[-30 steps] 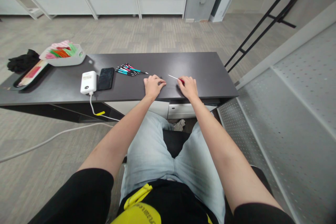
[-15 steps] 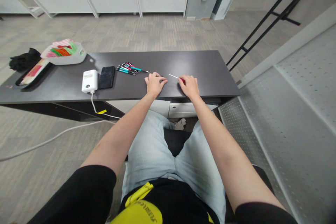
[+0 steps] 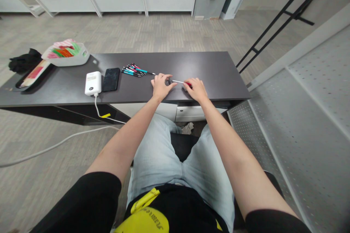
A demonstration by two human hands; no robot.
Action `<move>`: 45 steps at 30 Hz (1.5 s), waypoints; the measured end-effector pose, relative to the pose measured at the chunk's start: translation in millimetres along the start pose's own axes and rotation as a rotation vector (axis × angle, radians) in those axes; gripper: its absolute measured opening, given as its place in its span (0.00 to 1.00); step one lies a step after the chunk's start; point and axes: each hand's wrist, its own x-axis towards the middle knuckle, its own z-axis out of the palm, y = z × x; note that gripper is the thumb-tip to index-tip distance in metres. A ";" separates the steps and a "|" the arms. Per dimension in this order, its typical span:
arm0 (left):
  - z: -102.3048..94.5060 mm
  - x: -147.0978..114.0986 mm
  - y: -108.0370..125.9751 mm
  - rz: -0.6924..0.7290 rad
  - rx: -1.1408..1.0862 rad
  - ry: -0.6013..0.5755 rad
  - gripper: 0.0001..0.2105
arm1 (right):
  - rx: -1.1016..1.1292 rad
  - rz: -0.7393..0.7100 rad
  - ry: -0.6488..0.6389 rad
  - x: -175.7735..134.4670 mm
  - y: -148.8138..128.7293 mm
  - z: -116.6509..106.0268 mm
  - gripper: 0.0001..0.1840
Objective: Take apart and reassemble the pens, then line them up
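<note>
Steadiness seems the key: brace the small dark piece and bring the red-handled, thin metal-shafted tool squarely in line with it. The left hand curls narrowly around that piece (whether gripping, I cannot tell); the right hand pinches the red handle. Both are over the flat dark-grey table, right of slim teal, red and black pens.

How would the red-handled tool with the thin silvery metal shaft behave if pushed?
The red-handled tool is probably stiff: its thin silvery metal shaft juts out straight. Likely light, given how slim that shaft looks. It may roll, but that's uncertain, since the right hand covers much of it.
</note>
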 end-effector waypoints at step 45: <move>-1.4 -7.1 4.6 0.041 0.188 -0.051 0.16 | 0.026 0.129 0.054 3.3 0.5 -1.0 0.25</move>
